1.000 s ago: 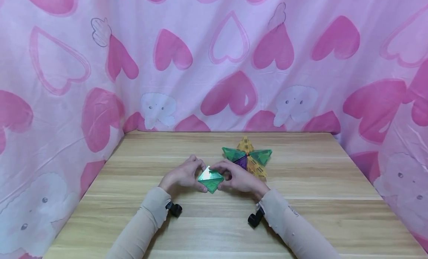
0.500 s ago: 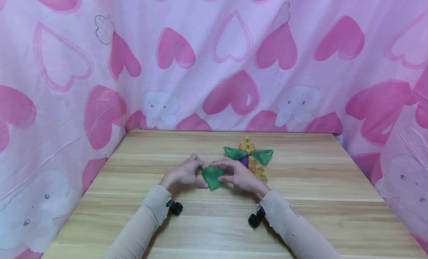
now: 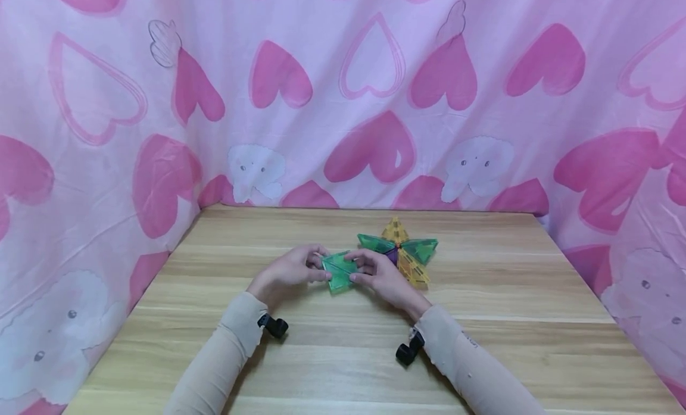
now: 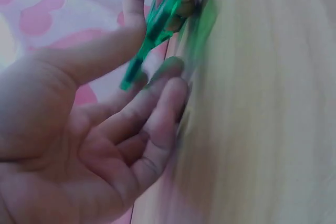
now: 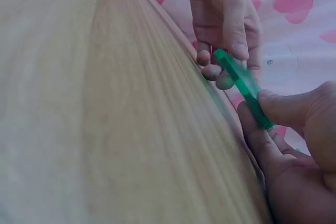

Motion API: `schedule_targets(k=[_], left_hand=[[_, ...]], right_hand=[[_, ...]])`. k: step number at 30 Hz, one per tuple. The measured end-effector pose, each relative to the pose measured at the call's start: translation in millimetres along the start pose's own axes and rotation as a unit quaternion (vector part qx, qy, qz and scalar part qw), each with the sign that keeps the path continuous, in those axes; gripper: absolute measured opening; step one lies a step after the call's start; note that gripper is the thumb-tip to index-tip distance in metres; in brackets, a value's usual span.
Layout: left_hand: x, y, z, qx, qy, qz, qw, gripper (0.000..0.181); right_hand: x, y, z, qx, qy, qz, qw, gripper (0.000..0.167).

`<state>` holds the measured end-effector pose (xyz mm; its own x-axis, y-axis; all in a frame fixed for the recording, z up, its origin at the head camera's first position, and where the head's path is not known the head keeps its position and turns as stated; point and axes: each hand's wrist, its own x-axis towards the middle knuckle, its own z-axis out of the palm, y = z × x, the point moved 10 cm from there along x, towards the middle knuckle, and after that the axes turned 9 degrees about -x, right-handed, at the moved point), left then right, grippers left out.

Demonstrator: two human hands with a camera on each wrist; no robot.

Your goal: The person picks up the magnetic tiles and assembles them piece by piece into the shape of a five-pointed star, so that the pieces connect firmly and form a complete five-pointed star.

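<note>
Two green translucent triangular magnetic tiles point(image 3: 337, 279) lie edge to edge as a diamond-like piece, held slightly above the table between both hands. My left hand point(image 3: 286, 267) pinches the piece's left side, thumb on the near face and fingertips behind. On the other side my right hand point(image 3: 384, 279) grips it between thumb and fingers. From the right wrist, the green tiles point(image 5: 244, 87) appear tilted and nearly edge-on. Behind the right hand lies a star-like arrangement of tiles, with yellow tiles point(image 3: 395, 230), green tiles point(image 3: 420, 250) and a purple tile point(image 3: 392, 256), partly hidden by that hand.
A wooden table point(image 3: 482, 320) stretches out beneath both arms. Pink heart-patterned cloth point(image 3: 370, 147) hangs along its back and sides. Each wrist carries a small black camera, such as the right wrist camera point(image 3: 409, 348).
The green piece has turned in the hands and tilted, moving slightly away from me. My left hand has shifted a little up and left, while the star arrangement stays put.
</note>
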<state>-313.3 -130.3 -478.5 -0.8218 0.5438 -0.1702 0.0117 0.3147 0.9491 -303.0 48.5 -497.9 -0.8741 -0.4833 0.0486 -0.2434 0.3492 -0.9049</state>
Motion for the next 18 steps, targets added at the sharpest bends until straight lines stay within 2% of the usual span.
schedule_targets(k=[2,5,8,12,18], left_hand=[[0.2,0.9,-3.1,-0.033,0.02,-0.002,0.9993,0.051],[-0.3,2.2,-9.1,-0.061,0.052,-0.001,0.9968,0.05],[-1.3,4.3,-15.0,-0.046,0.078,0.01,0.9958,0.041],[-1.5,5.4,-21.8,-0.015,0.108,0.015,0.9939,0.033],[1.1,5.3,-27.4,-0.018,0.14,0.024,0.9898,0.035]], right_hand=[[1.0,0,0,0.017,0.002,0.003,0.9998,0.043],[2.2,-1,3,0.038,-0.01,0.001,0.9992,0.046],[2.8,-1,4,0.041,-0.019,-0.001,0.999,0.049],[2.1,0,2,0.022,-0.01,-0.002,0.9997,0.048],[-0.9,2,1,0.056,-0.005,0.0,0.9984,0.046]])
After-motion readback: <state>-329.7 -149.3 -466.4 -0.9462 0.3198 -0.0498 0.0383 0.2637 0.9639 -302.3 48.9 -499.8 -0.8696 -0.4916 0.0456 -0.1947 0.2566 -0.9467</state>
